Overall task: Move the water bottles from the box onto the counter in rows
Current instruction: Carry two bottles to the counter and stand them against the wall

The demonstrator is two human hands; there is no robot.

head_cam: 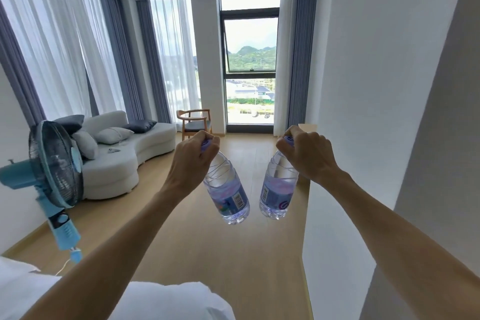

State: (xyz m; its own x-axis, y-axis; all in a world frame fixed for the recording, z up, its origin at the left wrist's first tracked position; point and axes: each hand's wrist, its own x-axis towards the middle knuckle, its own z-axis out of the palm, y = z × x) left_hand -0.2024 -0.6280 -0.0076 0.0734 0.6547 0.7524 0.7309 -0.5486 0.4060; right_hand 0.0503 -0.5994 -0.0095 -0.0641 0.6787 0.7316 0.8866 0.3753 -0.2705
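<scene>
Left hand [193, 154]: fingers curled round left bottle [226, 189] cap, hanging midair.
Right hand [306, 153]: grips right bottle [279, 187] cap likewise.
Bottles: bases near, apart.
Room: floor [207, 241] below; counter [304, 184] edge just right.

Two water bottles [228, 189] [276, 189] were clear, glossy ribbed plastic w/ shiny printed film labels & matt lilac caps. Floor [207, 247] was pale wood-look plank, smooth, low sheen. Sofa [124, 153] wore off-white matt cloth; cushions grey fabric. Fan [55, 171]: light-blue smooth plastic, dark grille. Chair [194, 121] showed wood frame. Sheer white curtains [57, 54] hung beside grey cloth drapes; walls matt white.
</scene>
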